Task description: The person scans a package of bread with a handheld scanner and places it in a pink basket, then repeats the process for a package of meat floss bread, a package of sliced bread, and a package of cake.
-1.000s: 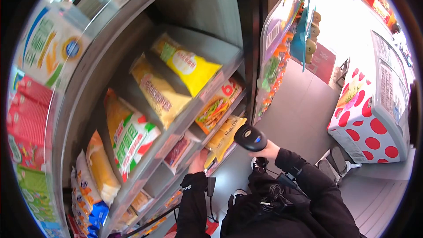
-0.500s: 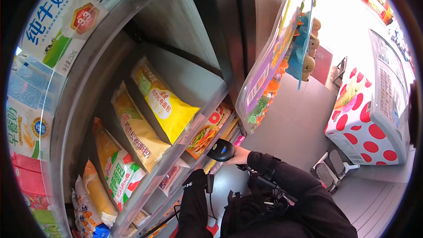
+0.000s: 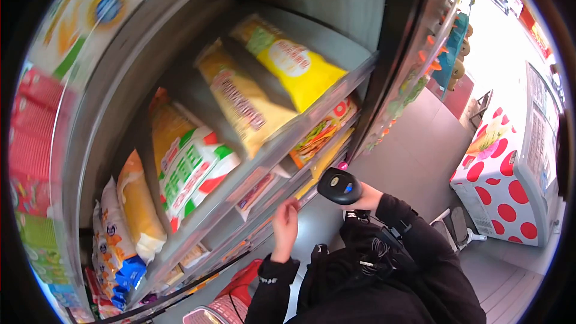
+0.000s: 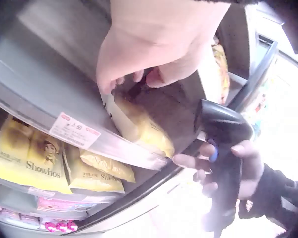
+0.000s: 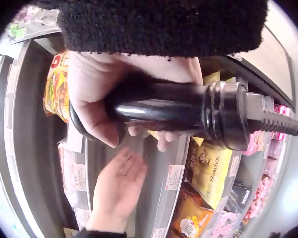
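My right hand grips a black barcode scanner by its handle, with a cable running from the handle's end in the right wrist view. My left hand is beside the lower shelves, to the left of the scanner. The right wrist view shows its fingers relaxed and nothing in the palm. Beyond the left hand, in the left wrist view, a yellow packet lies on a shelf behind a price label. Yellow Showhos packets fill the shelf below.
Bagged breads, among them a yellow bag and a green-white-red one, lie on the upper shelf. Milk cartons and drink packs line the left edge. A pink basket is on the floor. A red-dotted freezer stands at right.
The left hand, at the yellow Showhos packet and then mostly hidden by the shelf, is now back out in sight. The scanner moved toward the shelf, then away. The head view swung.
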